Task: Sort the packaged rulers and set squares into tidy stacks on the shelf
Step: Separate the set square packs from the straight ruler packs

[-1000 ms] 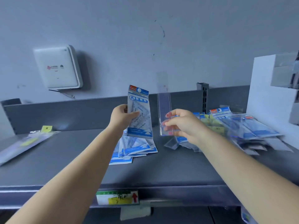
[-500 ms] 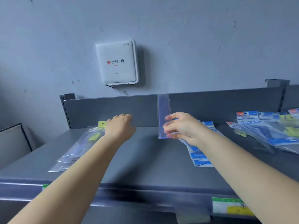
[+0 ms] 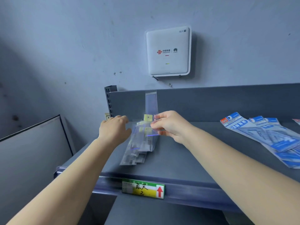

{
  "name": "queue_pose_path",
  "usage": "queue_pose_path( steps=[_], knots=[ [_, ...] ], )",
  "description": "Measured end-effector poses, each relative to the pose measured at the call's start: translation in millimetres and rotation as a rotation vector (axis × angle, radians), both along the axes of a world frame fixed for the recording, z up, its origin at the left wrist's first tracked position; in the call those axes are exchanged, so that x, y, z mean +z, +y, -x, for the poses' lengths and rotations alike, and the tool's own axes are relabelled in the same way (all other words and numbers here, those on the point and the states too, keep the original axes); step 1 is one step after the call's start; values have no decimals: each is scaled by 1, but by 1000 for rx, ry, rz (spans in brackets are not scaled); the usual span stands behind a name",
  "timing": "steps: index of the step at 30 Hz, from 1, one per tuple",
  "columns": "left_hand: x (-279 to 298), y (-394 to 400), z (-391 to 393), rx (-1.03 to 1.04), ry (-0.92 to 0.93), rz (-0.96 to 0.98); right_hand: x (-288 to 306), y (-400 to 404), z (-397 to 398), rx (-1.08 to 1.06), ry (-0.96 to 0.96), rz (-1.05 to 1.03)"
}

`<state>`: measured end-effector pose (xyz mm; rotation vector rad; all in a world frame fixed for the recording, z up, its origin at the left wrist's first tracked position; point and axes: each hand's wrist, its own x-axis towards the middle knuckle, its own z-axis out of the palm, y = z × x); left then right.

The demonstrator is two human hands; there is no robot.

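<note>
My right hand (image 3: 170, 125) pinches the lower end of a clear packaged ruler (image 3: 151, 104), which stands upright over a pile of clear packaged rulers (image 3: 139, 146) with yellow tags, lying on the grey shelf (image 3: 186, 156). My left hand (image 3: 114, 129) hovers just left of that pile with its fingers loosely bent, holding nothing. A fanned pile of blue-and-white set square packs (image 3: 266, 135) lies at the shelf's right.
A white wall box (image 3: 168, 51) hangs above the shelf's back panel. A slotted upright post (image 3: 110, 101) marks the shelf's left end. A price label (image 3: 143, 188) with a red arrow sits on the front rail. A grey panel (image 3: 32, 151) stands at the left.
The view swung left along the shelf. My left hand no longer holds the set square pack. My right hand carried the clear ruler leftwards to above the clear ruler pile.
</note>
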<state>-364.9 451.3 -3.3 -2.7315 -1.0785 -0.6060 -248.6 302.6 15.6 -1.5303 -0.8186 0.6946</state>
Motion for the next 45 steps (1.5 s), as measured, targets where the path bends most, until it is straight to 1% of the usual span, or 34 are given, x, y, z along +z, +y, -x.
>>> queue_pose_path(
  steps=[1,2,4,5,6,8,13,17,20,22,27,33,37,40,45],
  knots=[
    [0,2,3,-2,-5,1,0,6,3,-10,-57,29],
    [1,3,4,-5,-6,-1,0,10,4,-30,-174,106],
    [1,2,4,-17,-7,-9,-3,12,1,-81,-536,336],
    [2,0,3,-27,-7,-16,-4,10,-2,-117,-715,400],
    [2,-3,0,-39,-5,-26,-4,6,-6,-145,-834,424],
    [3,-11,-9,-69,6,-58,-3,-7,-12,-195,-972,433],
    [7,-44,-47,-185,27,-119,1,-47,-31,-334,-1332,536],
    [11,-85,-87,-290,47,-172,-1,-91,-51,-431,-1485,624],
    [14,-123,-119,-378,51,-209,-3,-131,-70,-493,-1527,698],
    [14,-151,-140,-429,50,-219,-5,-159,-85,-534,-1522,748],
    [12,-227,-192,-523,38,-222,-10,-237,-125,-586,-1477,826],
    [6,-324,-254,-615,56,-140,-15,-343,-179,-624,-1374,849],
    [1,-383,-293,-636,60,-80,-22,-413,-220,-668,-1310,866],
    [-2,-419,-319,-635,47,2,-25,-457,-247,-695,-1265,842],
    [-5,-468,-350,-615,101,29,-30,-507,-283,-704,-1119,820]
  ],
)
